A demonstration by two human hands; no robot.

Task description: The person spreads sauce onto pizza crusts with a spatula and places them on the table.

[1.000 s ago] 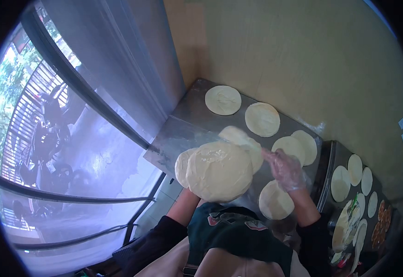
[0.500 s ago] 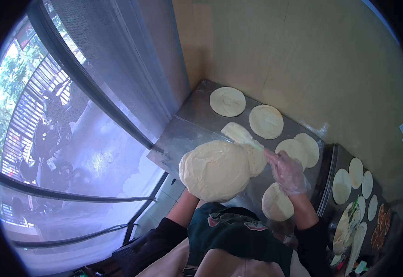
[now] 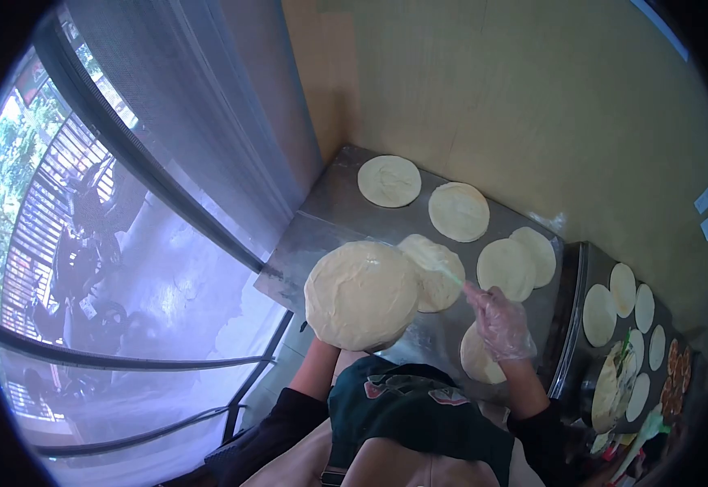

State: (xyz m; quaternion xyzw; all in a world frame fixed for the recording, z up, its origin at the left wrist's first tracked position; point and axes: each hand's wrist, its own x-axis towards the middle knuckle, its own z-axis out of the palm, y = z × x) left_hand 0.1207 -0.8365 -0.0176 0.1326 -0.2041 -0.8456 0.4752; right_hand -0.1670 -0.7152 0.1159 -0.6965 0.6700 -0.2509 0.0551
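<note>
A large round mass of pale, creamy paste [image 3: 362,294], on a base I cannot make out, is held up by my left hand [image 3: 320,354]. The fingers of that hand are hidden beneath it. My right hand [image 3: 502,325], in a clear plastic glove, is wrapped round the pale green handle of a spatula [image 3: 453,276]. The spatula's blade end is over a pale dough round [image 3: 442,297] on the metal counter [image 3: 415,333], and its blade blends into the paste. Another dough round [image 3: 477,357] lies partly hidden behind my right wrist.
Several more dough rounds [image 3: 459,212] lie along the counter's back, two overlapping. To the right, a dark griddle [image 3: 579,325] holds pale rounds, a piece with green filling [image 3: 616,377] and orange-brown pieces [image 3: 675,369]. A wall [image 3: 484,89] stands behind; translucent sheeting [image 3: 183,268] hangs left.
The spatula's paste-covered blade has come down from above onto the dough round beside the paste mass. The mass has shifted slightly left, and my right hand is a little lower.
</note>
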